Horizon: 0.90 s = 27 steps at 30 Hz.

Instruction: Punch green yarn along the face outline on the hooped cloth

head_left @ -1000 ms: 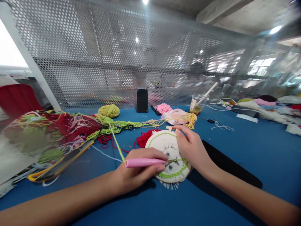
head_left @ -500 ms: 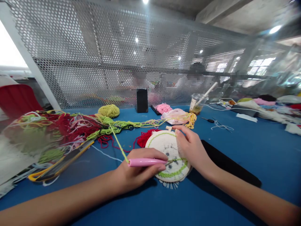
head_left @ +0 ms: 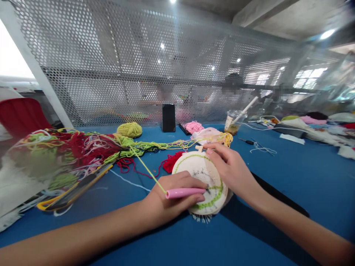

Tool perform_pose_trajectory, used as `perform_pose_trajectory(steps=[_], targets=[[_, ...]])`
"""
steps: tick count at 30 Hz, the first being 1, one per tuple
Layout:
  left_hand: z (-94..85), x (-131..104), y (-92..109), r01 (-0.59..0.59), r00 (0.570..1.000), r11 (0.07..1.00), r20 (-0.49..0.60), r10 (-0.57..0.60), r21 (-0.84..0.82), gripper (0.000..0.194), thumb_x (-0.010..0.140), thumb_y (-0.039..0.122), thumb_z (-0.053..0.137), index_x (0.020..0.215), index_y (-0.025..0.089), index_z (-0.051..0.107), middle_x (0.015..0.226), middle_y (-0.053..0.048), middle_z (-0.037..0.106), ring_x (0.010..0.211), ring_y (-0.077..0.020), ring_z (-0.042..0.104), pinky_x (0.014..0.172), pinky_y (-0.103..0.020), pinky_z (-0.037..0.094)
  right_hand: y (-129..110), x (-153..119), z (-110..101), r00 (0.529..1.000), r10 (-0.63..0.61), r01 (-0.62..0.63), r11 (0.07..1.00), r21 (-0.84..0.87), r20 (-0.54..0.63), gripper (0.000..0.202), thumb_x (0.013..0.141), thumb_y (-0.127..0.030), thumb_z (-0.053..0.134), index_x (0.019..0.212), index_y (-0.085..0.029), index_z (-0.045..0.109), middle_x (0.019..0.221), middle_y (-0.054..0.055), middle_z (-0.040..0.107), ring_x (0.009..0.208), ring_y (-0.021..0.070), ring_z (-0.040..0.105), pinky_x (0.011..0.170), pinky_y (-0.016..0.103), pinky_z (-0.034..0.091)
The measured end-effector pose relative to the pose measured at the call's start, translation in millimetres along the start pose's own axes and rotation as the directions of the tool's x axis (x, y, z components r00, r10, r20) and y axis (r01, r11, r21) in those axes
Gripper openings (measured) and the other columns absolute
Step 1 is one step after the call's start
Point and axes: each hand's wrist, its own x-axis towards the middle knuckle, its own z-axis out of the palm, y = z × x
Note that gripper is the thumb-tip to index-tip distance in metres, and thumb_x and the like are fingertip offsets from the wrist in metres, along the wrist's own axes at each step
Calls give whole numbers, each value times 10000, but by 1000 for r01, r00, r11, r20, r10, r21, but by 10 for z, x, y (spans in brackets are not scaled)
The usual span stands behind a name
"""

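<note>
A pink punch needle pen [head_left: 181, 193] is pinched in my left hand [head_left: 174, 188], its tip at the cloth and hidden by the fingers. Light green yarn [head_left: 146, 168] runs from the pen's back end to the yarn pile. The round hoop [head_left: 194, 162] holds white cloth with a green looped outline and dark drawn marks. My right hand [head_left: 229, 164] grips the hoop's upper right edge, near the wooden screw block at the top. Loose fringe hangs below the hoop.
Tangled red and green yarn [head_left: 80, 147] covers the left, with yellow-handled scissors [head_left: 77, 188] beside it. A phone [head_left: 168, 118], pink yarn [head_left: 193, 127] and a drink cup [head_left: 233, 122] stand further back. A black object [head_left: 280, 194] lies right.
My left hand and the pen have moved right across the cloth, covering more of the drawn marks. My right hand has shifted slightly and still holds the hoop.
</note>
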Motion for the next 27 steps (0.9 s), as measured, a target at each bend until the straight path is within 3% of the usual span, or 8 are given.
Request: perform_pose_trajectory(steps=[3, 5, 8, 11, 14, 18, 22, 27], targets=[[-9, -12, 11, 21, 1000, 999, 14, -20, -42, 218, 835, 246, 458, 978, 172, 605, 923, -56, 636, 851, -161, 563, 765, -281, 431, 46, 125, -41, 997, -29, 29, 1000, 1, 74, 158, 757, -223, 437, 818, -176, 576, 789, 32, 592, 654, 147, 499, 586, 264, 374], [-10, -15, 17, 48, 999, 994, 4, -48, -100, 213, 830, 251, 465, 971, 164, 599, 931, -63, 632, 859, -166, 566, 766, -286, 437, 81, 184, -42, 990, 18, -32, 995, 95, 140, 163, 741, -186, 403, 823, -174, 543, 704, 13, 557, 567, 123, 460, 511, 240, 351], [-12, -15, 7, 194, 977, 945, -39, -211, -262, 237, 811, 293, 499, 996, 154, 547, 881, -62, 641, 795, -161, 586, 674, -261, 469, 119, 211, -14, 977, 87, -126, 972, 197, 195, 262, 743, -148, 319, 896, -169, 530, 613, -4, 503, 480, 109, 407, 431, 223, 294], [-20, -18, -29, 280, 947, 885, -44, -319, -372, 243, 808, 314, 504, 983, 145, 512, 766, -47, 645, 694, -146, 594, 578, -235, 463, 143, 192, 22, 976, 19, -49, 989, 136, 217, 298, 734, -107, 287, 810, -158, 571, 621, 11, 526, 540, 121, 453, 468, 232, 306], [-28, -23, -62, 257, 946, 869, -76, -316, -423, 196, 825, 303, 476, 912, 138, 537, 675, -23, 609, 565, -106, 560, 503, -208, 432, 168, 168, 62, 971, -43, 35, 999, 37, 234, 259, 759, -122, 307, 716, -167, 558, 665, 14, 562, 622, 133, 488, 538, 244, 330], [-28, -21, -63, 238, 933, 846, -128, -335, -478, 161, 834, 297, 465, 849, 148, 522, 643, 14, 547, 459, -54, 472, 427, -168, 381, 202, 168, 118, 979, -37, 54, 996, -77, 203, 182, 798, -238, 379, 670, -177, 492, 617, -6, 523, 585, 127, 465, 537, 247, 318], [-35, -17, -61, 211, 924, 832, -174, -342, -513, 177, 828, 309, 479, 783, 140, 502, 721, 1, 516, 493, -43, 449, 424, -152, 369, 230, 197, 151, 980, -63, 72, 997, -40, 187, 184, 813, -226, 364, 640, -185, 416, 598, -21, 474, 572, 119, 438, 529, 239, 314], [-58, -38, -105, 169, 916, 833, -227, -330, -528, 201, 851, 326, 440, 771, 143, 471, 645, 17, 471, 502, -52, 407, 428, -153, 335, 246, 203, 143, 974, -65, 69, 998, -12, 217, 207, 846, -225, 311, 662, -191, 401, 631, -16, 473, 614, 126, 444, 583, 246, 334]])
